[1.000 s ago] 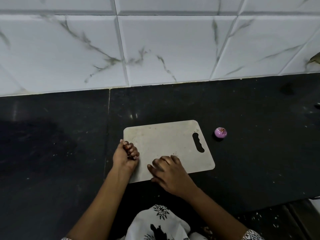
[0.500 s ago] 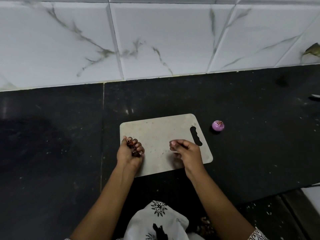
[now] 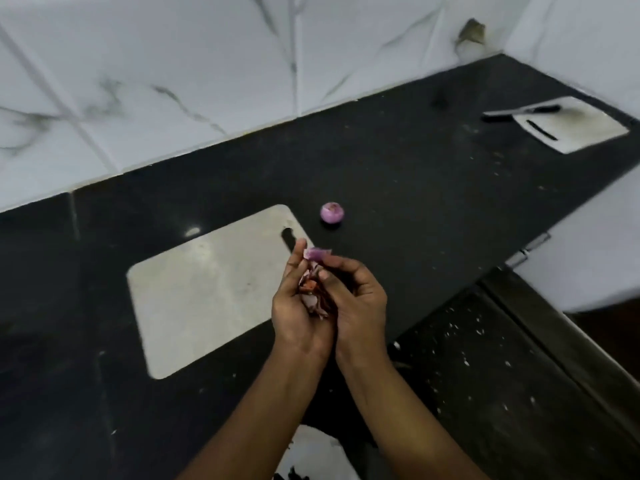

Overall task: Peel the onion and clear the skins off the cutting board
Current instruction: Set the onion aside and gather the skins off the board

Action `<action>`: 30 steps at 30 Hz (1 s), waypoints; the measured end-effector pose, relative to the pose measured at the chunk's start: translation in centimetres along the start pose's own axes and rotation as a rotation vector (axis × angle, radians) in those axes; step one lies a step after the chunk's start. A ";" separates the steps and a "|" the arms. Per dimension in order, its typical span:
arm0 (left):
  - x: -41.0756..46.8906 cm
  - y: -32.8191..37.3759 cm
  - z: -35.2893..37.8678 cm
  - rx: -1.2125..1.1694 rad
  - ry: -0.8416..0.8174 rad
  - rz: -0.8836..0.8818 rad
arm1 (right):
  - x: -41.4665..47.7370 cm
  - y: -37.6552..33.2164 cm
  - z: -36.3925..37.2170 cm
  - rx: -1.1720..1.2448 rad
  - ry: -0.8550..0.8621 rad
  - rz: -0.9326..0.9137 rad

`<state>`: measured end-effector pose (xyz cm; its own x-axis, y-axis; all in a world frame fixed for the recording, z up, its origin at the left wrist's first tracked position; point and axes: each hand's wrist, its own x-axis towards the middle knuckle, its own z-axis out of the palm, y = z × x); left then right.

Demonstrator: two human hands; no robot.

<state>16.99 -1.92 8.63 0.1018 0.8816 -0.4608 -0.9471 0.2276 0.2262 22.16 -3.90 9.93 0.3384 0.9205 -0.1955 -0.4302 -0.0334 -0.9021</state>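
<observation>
The peeled purple onion [image 3: 331, 213] sits on the black counter just beyond the right end of the pale cutting board [image 3: 207, 285]. Both hands are raised together over the board's right edge. My left hand [image 3: 298, 306] is cupped around a bunch of pink and reddish onion skins [image 3: 313, 292]. My right hand [image 3: 356, 296] presses against it and pinches one purple piece of skin [image 3: 317, 253] at the fingertips. The board's surface looks bare apart from tiny specks.
A second white cutting board [image 3: 581, 128] with a black-handled knife [image 3: 519, 114] lies at the far right of the black counter [image 3: 415, 174]. White marble tiles back the counter. The counter edge drops to a speckled dark surface [image 3: 485, 375] at lower right.
Both hands lifted off the board and came together at its right edge, the right hand bringing a picked-up skin to the left hand's bunch. The camera view swung to the right.
</observation>
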 end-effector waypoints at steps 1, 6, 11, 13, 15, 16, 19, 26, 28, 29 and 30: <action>-0.4 -2.0 0.0 0.050 -0.011 -0.026 | -0.3 -0.5 -1.8 0.029 0.061 0.011; -3.5 -12.8 -2.9 0.259 0.034 -0.172 | -2.6 -0.2 -13.0 0.130 0.319 0.097; -4.6 -22.7 -11.7 0.320 0.268 -0.371 | -4.9 6.4 -24.6 0.110 0.551 0.233; -3.1 -26.5 -17.1 0.390 0.413 -0.392 | -4.9 11.4 -29.3 0.105 0.621 0.331; -0.7 -29.6 -23.1 0.463 0.522 -0.398 | -4.5 16.6 -33.2 0.104 0.663 0.456; 0.7 -31.1 -26.1 0.505 0.557 -0.419 | -4.1 19.3 -35.3 0.117 0.689 0.517; 5.4 -34.7 -33.4 0.573 0.631 -0.502 | -1.8 27.2 -40.0 0.162 0.775 0.649; 15.0 -36.4 -43.4 0.621 0.619 -0.596 | 4.8 37.1 -47.9 0.300 0.706 0.806; 16.2 -36.4 -45.1 0.684 0.604 -0.633 | 5.5 38.6 -49.7 0.269 0.743 0.806; 16.5 -36.6 -45.6 0.729 0.589 -0.646 | 5.5 39.0 -50.2 0.244 0.761 0.797; 16.6 -36.8 -45.6 0.793 0.584 -0.646 | 5.5 39.6 -50.8 0.232 0.751 0.783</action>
<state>39.64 -14.51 -46.49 0.1438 0.2323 -0.9620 -0.2956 0.9378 0.1823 49.54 -19.96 -46.42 0.2923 0.2042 -0.9343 -0.8667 -0.3564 -0.3490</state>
